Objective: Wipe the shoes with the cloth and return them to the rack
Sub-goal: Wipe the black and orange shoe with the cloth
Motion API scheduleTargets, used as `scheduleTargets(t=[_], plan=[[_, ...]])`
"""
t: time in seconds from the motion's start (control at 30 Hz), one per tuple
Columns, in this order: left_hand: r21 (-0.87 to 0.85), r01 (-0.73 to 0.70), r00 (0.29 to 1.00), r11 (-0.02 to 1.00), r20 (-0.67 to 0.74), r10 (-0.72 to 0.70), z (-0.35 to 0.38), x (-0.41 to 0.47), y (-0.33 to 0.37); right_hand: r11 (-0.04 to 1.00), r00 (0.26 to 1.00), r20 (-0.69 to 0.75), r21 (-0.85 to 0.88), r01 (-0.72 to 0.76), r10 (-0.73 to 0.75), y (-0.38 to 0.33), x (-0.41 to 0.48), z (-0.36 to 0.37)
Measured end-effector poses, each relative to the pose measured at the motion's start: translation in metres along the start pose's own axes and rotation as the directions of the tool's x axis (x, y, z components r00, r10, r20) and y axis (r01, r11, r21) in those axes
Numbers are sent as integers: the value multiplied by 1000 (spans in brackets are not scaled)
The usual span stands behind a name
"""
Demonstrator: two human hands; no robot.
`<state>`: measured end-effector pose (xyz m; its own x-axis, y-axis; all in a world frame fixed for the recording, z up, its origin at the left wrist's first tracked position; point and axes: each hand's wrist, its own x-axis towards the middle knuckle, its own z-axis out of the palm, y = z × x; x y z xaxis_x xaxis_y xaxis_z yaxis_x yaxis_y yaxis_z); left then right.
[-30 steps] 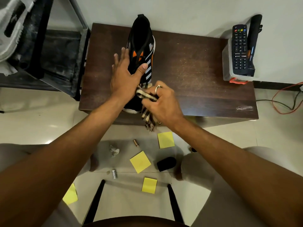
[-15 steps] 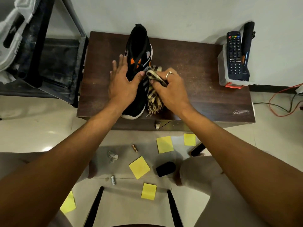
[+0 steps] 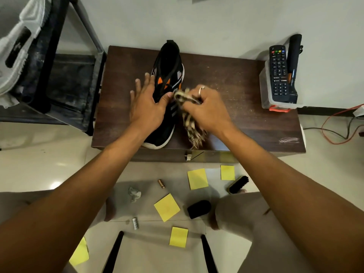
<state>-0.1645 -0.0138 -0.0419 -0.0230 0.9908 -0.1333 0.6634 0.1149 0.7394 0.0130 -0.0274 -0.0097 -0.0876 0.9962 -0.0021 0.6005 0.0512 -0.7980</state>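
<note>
One shoe [image 3: 169, 75] runs wall-to-person, toe nearest, left hand [image 3: 146, 109] flat on it, right hand [image 3: 206, 110] with grip clamped on cloth [image 3: 191, 123].

My left hand [image 3: 146, 107] covers the shoe's [image 3: 167, 62] left flank mid-frame, and the cloth [image 3: 190, 123] in my right hand [image 3: 206, 112] is a blur, its weave unreadable. Upper left, a white shoe [image 3: 19, 40] runs off the frame edge; the remote's [image 3: 278, 73] button labels at right are too small for me.
</note>
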Motion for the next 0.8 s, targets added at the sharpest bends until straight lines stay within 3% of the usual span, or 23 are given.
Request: scheduleTargets(t=[0.07, 0.17, 0.4, 0.6, 0.73, 0.8], plan=[[8, 26, 997, 1000, 74, -27, -9, 2, 6, 999, 983, -178, -27, 47, -51, 4, 12, -2], [13, 7, 993, 1000, 119, -8, -16, 4, 7, 996, 961, -263, -35, 80, -86, 11, 25, 2], [67, -57, 992, 996, 118, 49, -11, 6, 0, 995, 973, -215, -65, 74, -87, 5, 38, 19], [97, -73, 991, 993, 121, 61, -10, 8, -2, 980, 975, -112, -72, 184, -191, 2, 35, 16], [98, -70, 990, 993, 127, 57, -11, 6, -1, 988, 979, -199, -152, 14, -45, 11, 43, 5], [86, -69, 990, 994, 132, 57, -11, 7, -1, 993, 986, -158, -105, 46, -63, 8, 37, 11]])
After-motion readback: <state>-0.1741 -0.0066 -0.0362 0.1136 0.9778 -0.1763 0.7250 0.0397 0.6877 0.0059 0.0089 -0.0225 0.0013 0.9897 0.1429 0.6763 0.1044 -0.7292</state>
